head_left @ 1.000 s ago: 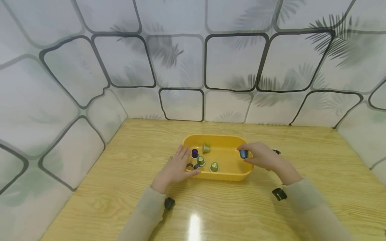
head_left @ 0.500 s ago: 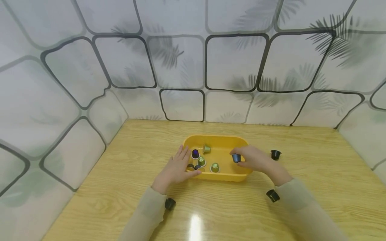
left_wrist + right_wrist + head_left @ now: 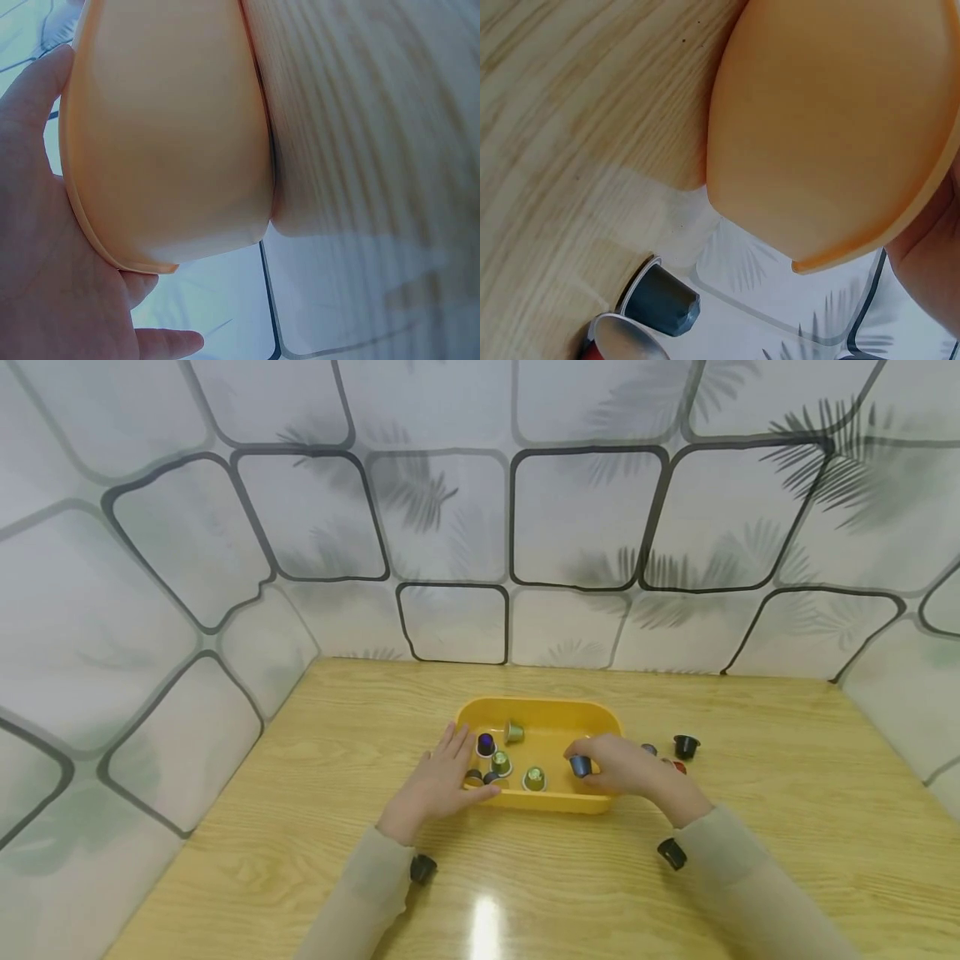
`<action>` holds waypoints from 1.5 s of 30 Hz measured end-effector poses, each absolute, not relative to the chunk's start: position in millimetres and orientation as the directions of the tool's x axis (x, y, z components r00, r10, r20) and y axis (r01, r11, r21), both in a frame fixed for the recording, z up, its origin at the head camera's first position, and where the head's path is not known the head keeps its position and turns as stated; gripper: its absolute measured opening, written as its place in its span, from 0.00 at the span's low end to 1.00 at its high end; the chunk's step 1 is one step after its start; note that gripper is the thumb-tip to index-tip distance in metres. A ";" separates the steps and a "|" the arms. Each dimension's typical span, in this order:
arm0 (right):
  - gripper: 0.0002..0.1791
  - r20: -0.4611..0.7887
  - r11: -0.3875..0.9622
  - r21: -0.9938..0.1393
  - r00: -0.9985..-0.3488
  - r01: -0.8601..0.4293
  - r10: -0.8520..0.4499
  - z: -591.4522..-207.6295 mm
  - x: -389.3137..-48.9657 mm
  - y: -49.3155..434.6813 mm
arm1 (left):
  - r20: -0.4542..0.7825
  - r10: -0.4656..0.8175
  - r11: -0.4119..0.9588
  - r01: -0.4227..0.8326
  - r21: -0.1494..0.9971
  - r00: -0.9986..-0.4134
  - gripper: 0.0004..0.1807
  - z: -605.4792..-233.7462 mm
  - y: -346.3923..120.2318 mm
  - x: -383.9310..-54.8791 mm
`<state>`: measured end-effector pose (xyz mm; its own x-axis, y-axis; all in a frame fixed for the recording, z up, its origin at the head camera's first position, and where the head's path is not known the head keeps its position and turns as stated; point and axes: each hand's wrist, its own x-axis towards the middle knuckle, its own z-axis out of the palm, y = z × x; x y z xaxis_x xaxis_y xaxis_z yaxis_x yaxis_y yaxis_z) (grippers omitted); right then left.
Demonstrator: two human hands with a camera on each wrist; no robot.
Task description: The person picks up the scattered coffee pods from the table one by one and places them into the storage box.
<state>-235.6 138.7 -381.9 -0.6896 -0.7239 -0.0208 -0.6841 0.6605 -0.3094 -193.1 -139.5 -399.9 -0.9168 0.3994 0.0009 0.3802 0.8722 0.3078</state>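
A yellow tray (image 3: 555, 752) sits on the wooden table with several coffee capsules in its left part. Among them are a purple capsule (image 3: 486, 744), a green capsule (image 3: 513, 732) lying on its side, and two green ones standing. My left hand (image 3: 435, 785) rests on the tray's left rim with its fingers spread; in the left wrist view it lies along the outer edge. Over the right half of the tray, my right hand (image 3: 626, 767) pinches a blue coffee capsule (image 3: 580, 767) between thumb and fingers. The tray's wall hides that capsule in the right wrist view.
Right of the tray lie a black capsule (image 3: 686, 746), a red capsule (image 3: 678, 767) and a blue one (image 3: 649, 749) partly behind the hand. Another black capsule (image 3: 672, 853) is beside the right sleeve, and one more black capsule (image 3: 422, 869) by the left sleeve. Patterned panels (image 3: 450, 618) enclose the table.
My right hand has carried the blue capsule left and slightly down into the tray, uncovering the capsules on the table at right. My left hand has stayed on the rim.
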 end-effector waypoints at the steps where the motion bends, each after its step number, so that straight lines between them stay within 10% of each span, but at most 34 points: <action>1: 0.19 -0.021 0.658 -0.312 -0.687 -0.685 -0.726 -382.4 -235.8 138.4 | 0.001 0.398 0.873 0.380 0.308 -0.917 0.49 -399.8 -139.6 -193.1; 45: 0.12 -0.098 0.584 -0.386 -0.598 -0.714 -0.796 -397.5 -247.8 132.8 | 0.004 0.402 0.888 0.391 0.241 -0.916 0.53 -400.5 -139.3 -192.7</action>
<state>-247.8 132.8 -397.5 -0.5979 -0.7955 -0.0983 -0.7138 0.5842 -0.3863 -192.7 -139.3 -400.5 -0.9156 0.4021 0.0043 0.3912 0.8881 0.2412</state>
